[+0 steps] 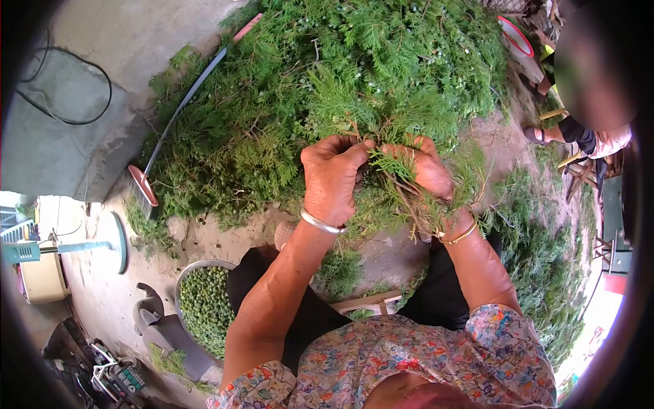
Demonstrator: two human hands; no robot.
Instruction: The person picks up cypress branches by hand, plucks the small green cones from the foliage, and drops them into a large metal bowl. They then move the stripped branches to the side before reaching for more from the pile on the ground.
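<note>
Both of my hands are over the near edge of a big heap of evergreen branches [272,88] with flat, scaly foliage. My right hand [426,170] is closed around a leafy evergreen branch [402,184], its woody stems trailing down past my wrist. My left hand [334,170], with a silver bangle at the wrist, is closed with thumb and fingers pinched at the same branch; the fingertips partly hide what they grip. To the left of my knee stands a round metal basin [178,290] full of small green cones [208,307].
A broom [143,187] leans along the heap's left side. Further left stand a fan [116,242] and a grey concrete slab [61,136] with a black cable. More cut greenery [538,266] lies at right. Another person [586,136] sits at the upper right, near a red-rimmed basin [516,37].
</note>
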